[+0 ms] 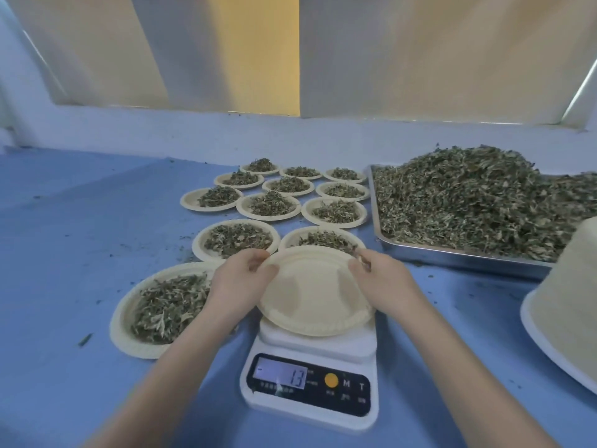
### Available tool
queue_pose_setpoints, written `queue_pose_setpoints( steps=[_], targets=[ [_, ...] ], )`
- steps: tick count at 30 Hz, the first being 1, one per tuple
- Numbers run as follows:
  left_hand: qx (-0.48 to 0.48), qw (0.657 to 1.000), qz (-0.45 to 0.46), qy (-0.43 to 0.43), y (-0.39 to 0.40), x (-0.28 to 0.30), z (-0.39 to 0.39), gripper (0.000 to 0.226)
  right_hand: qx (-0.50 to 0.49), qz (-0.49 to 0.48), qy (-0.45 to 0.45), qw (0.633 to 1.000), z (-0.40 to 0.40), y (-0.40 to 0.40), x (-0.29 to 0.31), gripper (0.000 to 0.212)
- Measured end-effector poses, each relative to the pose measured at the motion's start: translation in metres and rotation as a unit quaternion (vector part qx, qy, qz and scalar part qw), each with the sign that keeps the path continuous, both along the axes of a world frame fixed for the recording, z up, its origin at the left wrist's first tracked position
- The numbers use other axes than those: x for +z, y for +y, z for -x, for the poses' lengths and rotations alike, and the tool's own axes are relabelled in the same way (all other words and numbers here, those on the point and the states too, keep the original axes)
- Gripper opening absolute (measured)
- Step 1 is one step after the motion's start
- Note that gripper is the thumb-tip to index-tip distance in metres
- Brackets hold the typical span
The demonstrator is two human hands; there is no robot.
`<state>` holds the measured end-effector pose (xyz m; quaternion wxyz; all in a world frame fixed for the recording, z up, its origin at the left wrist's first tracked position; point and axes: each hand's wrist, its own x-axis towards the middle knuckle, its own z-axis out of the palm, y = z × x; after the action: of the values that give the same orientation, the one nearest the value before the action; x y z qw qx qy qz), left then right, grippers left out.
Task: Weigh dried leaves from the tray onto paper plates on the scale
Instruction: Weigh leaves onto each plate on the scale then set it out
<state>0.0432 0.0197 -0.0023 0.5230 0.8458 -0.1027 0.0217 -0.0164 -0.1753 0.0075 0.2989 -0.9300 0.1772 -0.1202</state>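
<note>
Now both hands pinch the empty cream round paper plate (315, 294) at its far rim, left hand (240, 279) at ten o'clock, right hand (379, 278) at two, over the white digital scale (310, 379). Seat it flat and centred, then zero the readout. I count twelve leaf-filled plates (237, 240) at eleven o'clock, one steel tray of dried leaves (478, 202) at two.

Shiny metal tray (452, 258), matt paper plate (315, 305)

The scene is viewed from head height, angled forward and down, seemingly close above the fingers (255, 258) of both hands.
</note>
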Motion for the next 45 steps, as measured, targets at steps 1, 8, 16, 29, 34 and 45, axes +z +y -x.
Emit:
queue_pose_setpoints(
  steps=[1,8,16,29,34,45],
  targets=[
    [-0.007,1.000,0.010,-0.013,0.003,-0.002,0.002,0.039,-0.002,-0.037,-0.009,0.999,0.001,-0.001,0.000,0.037],
    [-0.032,0.966,0.239,-0.093,0.010,-0.016,0.018,0.043,-0.009,-0.187,-0.106,0.977,0.012,-0.003,-0.003,0.063],
    [-0.043,0.956,0.170,-0.234,0.014,-0.020,0.030,0.064,0.021,-0.227,-0.133,0.964,0.021,0.004,-0.003,0.067],
    [-0.180,0.956,0.143,-0.181,-0.012,0.025,0.016,0.068,0.033,-0.236,-0.158,0.958,0.022,0.002,0.016,0.073],
    [-0.271,0.945,-0.053,-0.176,-0.070,0.071,-0.010,0.047,0.027,-0.127,-0.115,0.985,0.001,-0.030,0.042,0.054],
    [-0.345,0.857,-0.369,-0.101,-0.221,0.077,-0.081,0.062,-0.086,0.010,0.151,0.985,-0.093,-0.163,0.035,0.049]
  ],
)
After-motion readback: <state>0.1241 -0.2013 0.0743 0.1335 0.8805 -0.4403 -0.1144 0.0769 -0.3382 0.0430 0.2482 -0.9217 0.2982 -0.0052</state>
